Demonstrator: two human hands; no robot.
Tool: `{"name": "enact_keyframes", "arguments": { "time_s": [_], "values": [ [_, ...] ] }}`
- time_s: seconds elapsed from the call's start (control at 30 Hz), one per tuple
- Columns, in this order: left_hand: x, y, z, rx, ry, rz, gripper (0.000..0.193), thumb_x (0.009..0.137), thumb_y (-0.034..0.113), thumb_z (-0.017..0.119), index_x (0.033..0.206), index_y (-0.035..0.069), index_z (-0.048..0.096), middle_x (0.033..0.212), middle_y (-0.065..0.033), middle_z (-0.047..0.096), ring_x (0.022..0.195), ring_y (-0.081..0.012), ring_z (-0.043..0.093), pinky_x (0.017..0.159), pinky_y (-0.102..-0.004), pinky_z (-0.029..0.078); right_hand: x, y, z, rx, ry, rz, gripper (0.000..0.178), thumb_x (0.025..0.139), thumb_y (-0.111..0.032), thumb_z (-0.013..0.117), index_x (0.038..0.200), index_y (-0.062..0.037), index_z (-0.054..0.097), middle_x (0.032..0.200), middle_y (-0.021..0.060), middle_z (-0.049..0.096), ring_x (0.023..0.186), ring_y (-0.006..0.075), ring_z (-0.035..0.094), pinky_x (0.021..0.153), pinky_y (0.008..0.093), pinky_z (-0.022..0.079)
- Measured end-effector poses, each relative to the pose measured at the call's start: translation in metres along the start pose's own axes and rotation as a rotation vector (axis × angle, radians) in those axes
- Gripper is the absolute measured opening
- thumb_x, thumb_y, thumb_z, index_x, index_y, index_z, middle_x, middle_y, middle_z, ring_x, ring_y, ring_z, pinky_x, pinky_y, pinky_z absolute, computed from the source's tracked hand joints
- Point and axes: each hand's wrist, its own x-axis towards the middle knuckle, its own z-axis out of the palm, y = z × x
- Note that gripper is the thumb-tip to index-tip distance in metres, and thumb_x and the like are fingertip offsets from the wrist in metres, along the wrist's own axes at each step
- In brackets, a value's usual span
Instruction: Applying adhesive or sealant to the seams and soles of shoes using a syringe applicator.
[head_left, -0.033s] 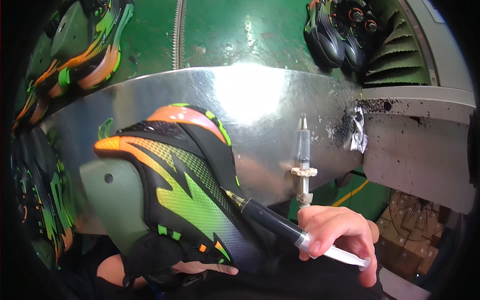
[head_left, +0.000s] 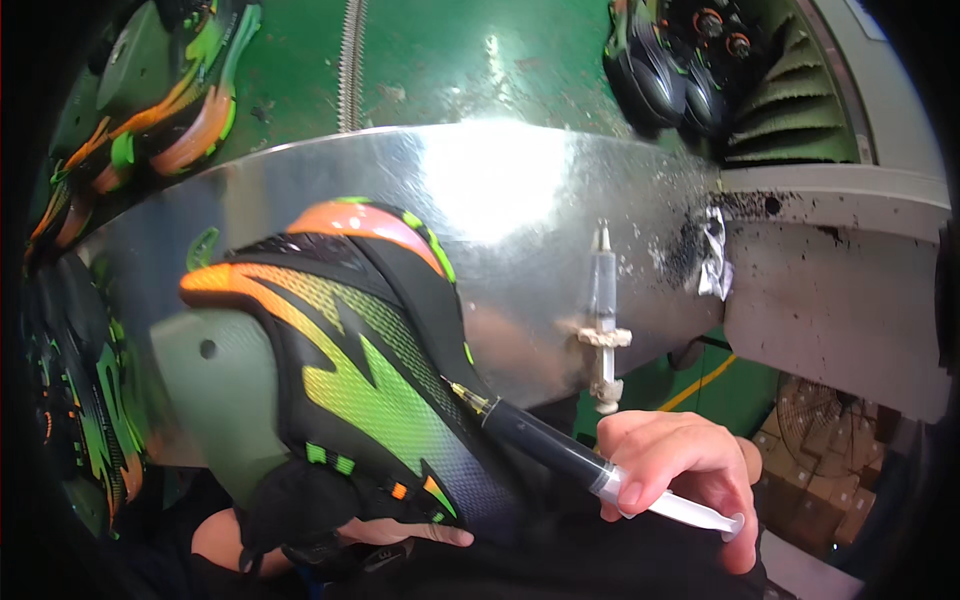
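A black, green and orange sports shoe (head_left: 400,390) lies on its side, with a green shoe last (head_left: 215,390) sticking out of its opening. My left hand (head_left: 410,532) is closed round the shoe low in the picture; part of that hand is hidden behind the shoe. A syringe (head_left: 545,440) filled with dark fluid is gripped in my right hand (head_left: 680,470), with a finger at the end of its white plunger. Its needle tip meets the shoe's side, near the line between patterned upper and black sole edge.
A second syringe (head_left: 604,290) stands beyond my right hand by the shiny metal plate (head_left: 330,165). More shoes lie on the left (head_left: 190,110) and far right (head_left: 655,85) over a green surface. Crumpled foil (head_left: 714,255) hangs at the grey machine edge (head_left: 830,190).
The shoe has shifted slightly left and up in the picture, along with a small shift of the whole view. The held syringe stays nearly where it was.
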Motion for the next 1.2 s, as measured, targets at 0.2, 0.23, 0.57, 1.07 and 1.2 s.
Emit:
{"name": "enact_keyframes", "arguments": {
  "time_s": [0.2,0.23,0.57,1.07,1.2],
  "values": [
    [0.002,0.018,0.008,-0.414,-0.183,0.181,0.050,0.086,0.048,0.066,0.104,0.001,0.063,0.095,-0.0017,0.060,0.087,-0.0125,0.056,0.078,-0.0269,0.045,-0.034,-0.026,0.004,-0.013,-0.021,0.100,0.075,0.071,-0.058,0.075,0.114,0.0020,0.059,0.101,0.0152,0.066,0.074,0.0227,0.059,0.057,0.0319,0.034],
    [0.004,0.021,0.010,-0.492,-0.190,0.406,0.048,0.089,0.046,0.064,0.106,0.001,0.063,0.101,-0.0024,0.060,0.094,-0.0122,0.055,0.083,-0.0253,0.045,-0.038,-0.031,0.005,-0.011,-0.008,0.128,0.075,0.071,-0.057,0.076,0.114,0.0021,0.059,0.101,0.0155,0.066,0.074,0.0229,0.059,0.057,0.0321,0.033],
    [0.022,0.053,0.033,-0.812,-0.220,0.862,0.053,0.087,0.018,0.068,0.132,0.002,0.046,0.128,-0.0148,0.055,0.123,-0.0275,0.051,0.102,-0.0418,0.043,-0.072,-0.063,0.014,-0.331,-0.113,0.064,0.084,0.063,-0.063,0.078,0.107,0.0066,0.060,0.095,0.0135,0.063,0.067,0.0236,0.051,0.062,0.0358,0.036],
    [0.026,0.115,0.053,-0.789,-0.223,1.090,0.077,0.093,0.054,0.043,0.146,0.000,0.025,0.153,-0.0149,0.024,0.134,-0.0365,0.037,0.103,-0.0447,0.043,-0.112,0.001,0.028,-0.934,-0.016,-0.402,0.056,0.082,-0.047,0.067,0.112,0.0004,0.062,0.085,0.0127,0.062,0.060,0.0190,0.047,0.055,0.0287,0.038],
    [0.026,0.123,0.057,-0.841,-0.209,1.121,0.077,0.094,0.056,0.038,0.146,0.001,0.024,0.153,-0.0135,0.024,0.134,-0.0360,0.038,0.102,-0.0441,0.044,-0.110,0.030,0.025,-1.029,0.042,-0.502,0.048,0.081,-0.040,0.069,0.111,-0.0026,0.064,0.087,0.0099,0.060,0.055,0.0174,0.044,0.049,0.0279,0.037]
  ]
}}
